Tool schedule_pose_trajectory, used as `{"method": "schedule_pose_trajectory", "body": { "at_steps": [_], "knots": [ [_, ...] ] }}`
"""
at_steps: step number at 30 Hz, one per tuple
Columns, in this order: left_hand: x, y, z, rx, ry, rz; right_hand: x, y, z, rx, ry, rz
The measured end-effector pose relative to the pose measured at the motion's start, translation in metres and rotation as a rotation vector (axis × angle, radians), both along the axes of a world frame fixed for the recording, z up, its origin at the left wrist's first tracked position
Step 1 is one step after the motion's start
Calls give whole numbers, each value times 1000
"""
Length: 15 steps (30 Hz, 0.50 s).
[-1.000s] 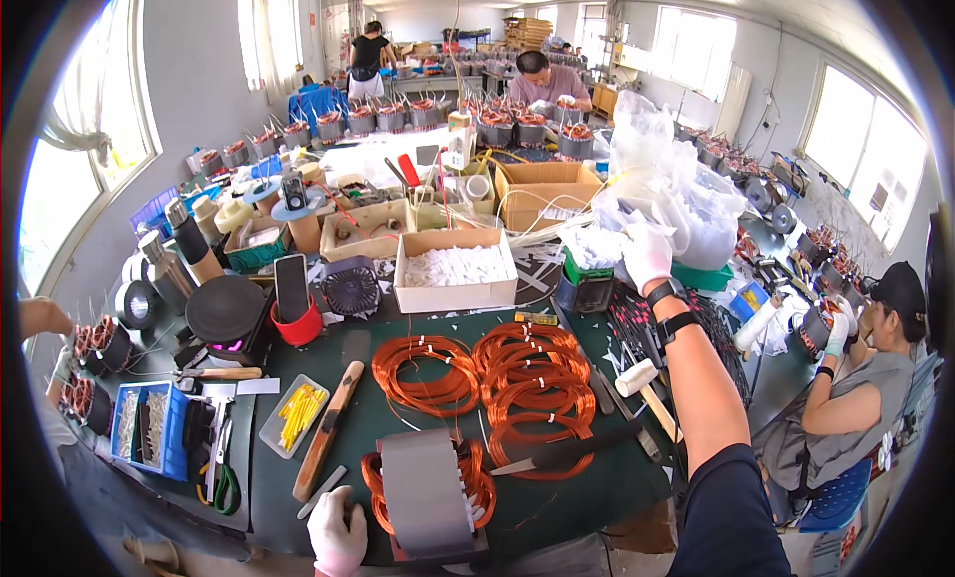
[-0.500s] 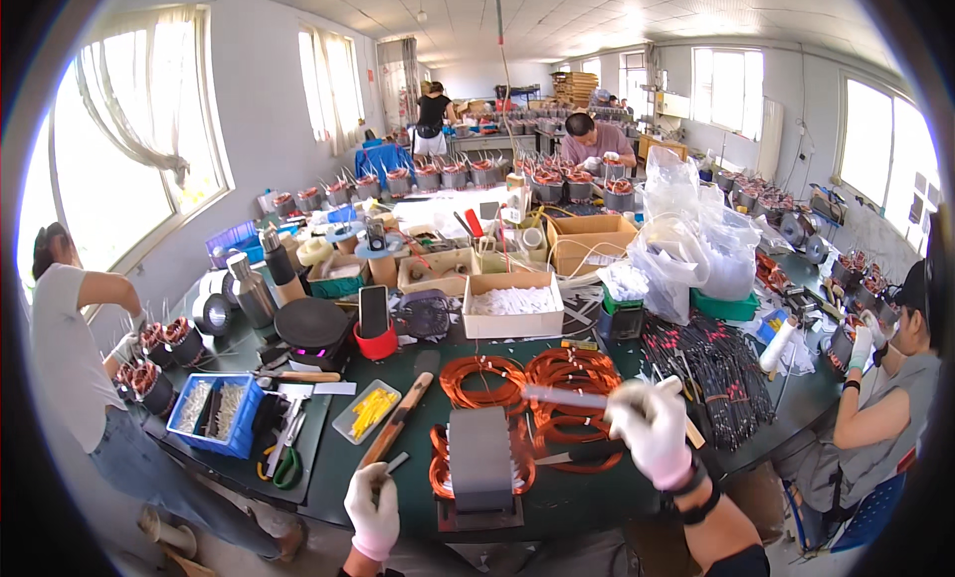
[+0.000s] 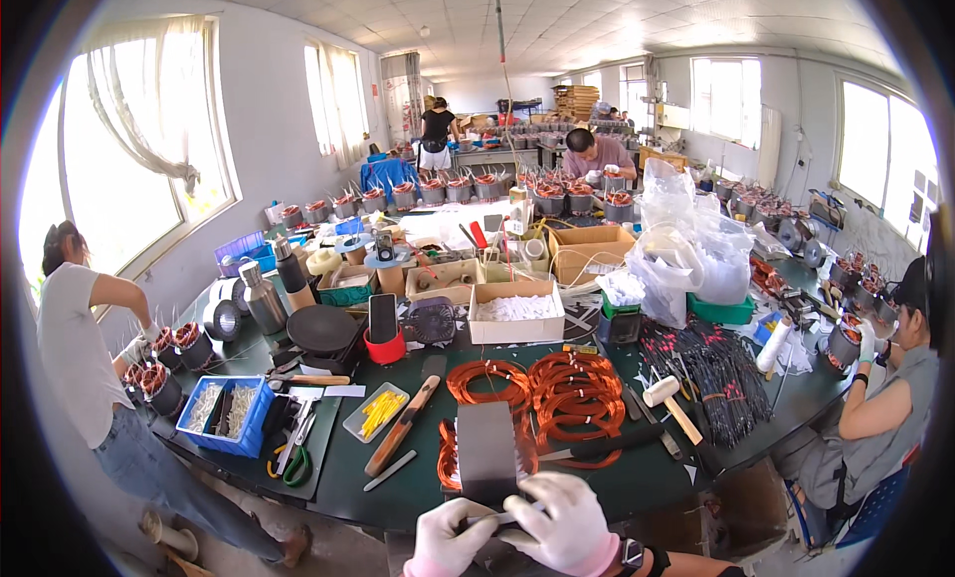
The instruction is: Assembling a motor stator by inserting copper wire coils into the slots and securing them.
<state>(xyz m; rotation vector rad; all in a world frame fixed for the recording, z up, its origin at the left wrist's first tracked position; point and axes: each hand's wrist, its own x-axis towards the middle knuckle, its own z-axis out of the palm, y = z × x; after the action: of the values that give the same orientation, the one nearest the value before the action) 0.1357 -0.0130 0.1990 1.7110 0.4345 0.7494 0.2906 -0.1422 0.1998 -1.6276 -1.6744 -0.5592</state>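
My left hand (image 3: pixel 453 539) and my right hand (image 3: pixel 563 525), both in white gloves, meet at the near table edge. Their fingers are pinched together around a thin grey strip (image 3: pixel 502 518), mostly hidden by the gloves. Just beyond them stands a grey motor stator core (image 3: pixel 485 448), with copper windings (image 3: pixel 449 456) showing at its side. Behind it lie coils of copper wire (image 3: pixel 572 398). A small flat grey stick (image 3: pixel 390 471) rests left of the core, near a worn wooden paddle (image 3: pixel 402 427). A dark-handled blade (image 3: pixel 607 445) lies right of the core.
A white-headed mallet (image 3: pixel 674 408) and a heap of black sleeved leads (image 3: pixel 721 378) lie right. Left are a tray of yellow pieces (image 3: pixel 378 414), green-handled scissors (image 3: pixel 297 465) and a blue bin (image 3: pixel 231 443). A box of white slips (image 3: pixel 515 313) stands behind. Co-workers are at both sides.
My right hand has come down and left from over the coils, bringing its flat strip. My left hand has moved right, away from the small grey stick, to meet it. The mallet is uncovered.
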Motion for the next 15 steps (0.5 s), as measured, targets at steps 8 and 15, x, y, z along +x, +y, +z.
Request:
{"method": "schedule_pose_trajectory", "body": {
  "at_steps": [8, 15],
  "knots": [
    [1, 0, 2, 103, 25, -37, 1, 2, -15, -41, 96, 48],
    [-4, 12, -3, 623, -20, -16, 13, -3, -22, -60, 325, 223]
  ]
}}
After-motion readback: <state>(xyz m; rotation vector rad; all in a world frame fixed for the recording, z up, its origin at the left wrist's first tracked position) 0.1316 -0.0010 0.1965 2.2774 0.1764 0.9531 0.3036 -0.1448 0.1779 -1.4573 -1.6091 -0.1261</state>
